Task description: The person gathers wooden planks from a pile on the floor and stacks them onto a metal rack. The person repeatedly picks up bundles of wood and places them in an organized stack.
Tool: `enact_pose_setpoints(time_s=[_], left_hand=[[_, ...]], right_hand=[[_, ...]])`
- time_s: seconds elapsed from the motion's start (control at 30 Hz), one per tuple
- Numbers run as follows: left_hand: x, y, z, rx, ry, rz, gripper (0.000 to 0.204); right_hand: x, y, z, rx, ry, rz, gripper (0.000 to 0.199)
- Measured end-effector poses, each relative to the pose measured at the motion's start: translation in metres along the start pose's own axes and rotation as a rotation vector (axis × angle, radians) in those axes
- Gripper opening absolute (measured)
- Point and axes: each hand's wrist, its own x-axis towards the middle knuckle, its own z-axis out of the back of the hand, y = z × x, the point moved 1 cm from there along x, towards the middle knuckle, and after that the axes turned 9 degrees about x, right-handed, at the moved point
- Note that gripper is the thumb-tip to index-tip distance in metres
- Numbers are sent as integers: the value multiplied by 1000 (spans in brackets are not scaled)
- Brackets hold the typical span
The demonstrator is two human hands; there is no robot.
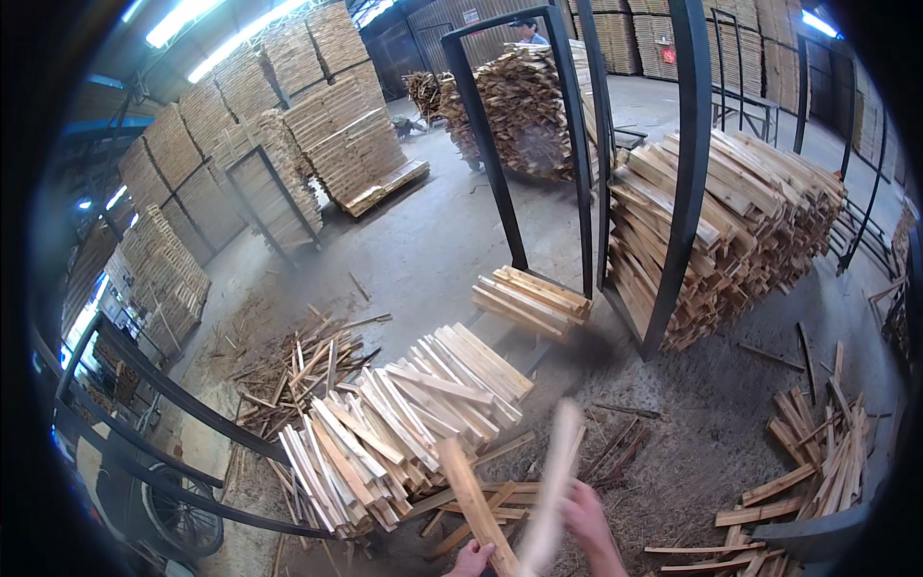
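Both my hands are at the lower middle of the head view. My left hand (472, 558) is closed round the lower end of a brown wooden slat (471, 500), which tilts up and to the left. My right hand (584, 517) grips a paler wooden strip (553, 476) that stands steeply and is smeared by motion. The two pieces cross close together near their lower ends. Just beyond and to the left lies a wide stack of pale slats (394, 423), set side by side in a metal-framed cart (183, 404).
A small bundle of slats (532, 302) rests ahead by a dark upright frame (680, 192). Right of it is a tall pile of sticks (731, 221). Loose slats (817, 462) lie at lower right, scraps (298, 375) at left. A person (530, 32) is behind a far wood pile (510, 111).
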Motion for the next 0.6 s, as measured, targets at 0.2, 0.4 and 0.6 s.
enact_pose_setpoints(time_s=[0.2, 0.4, 0.6], left_hand=[[-13, -108, -27, -114, -78, 230, 23], [-29, -137, -65, 61, 111, 194, 21], [-16, -95, -136, 229, 403, 291, 35]], right_hand=[[9, 43, -126, -53, 540, -20, 43], [-86, -107, 31, -448, -393, 29, 31], [-263, -216, 169, -288, -1110, -144, 30]])
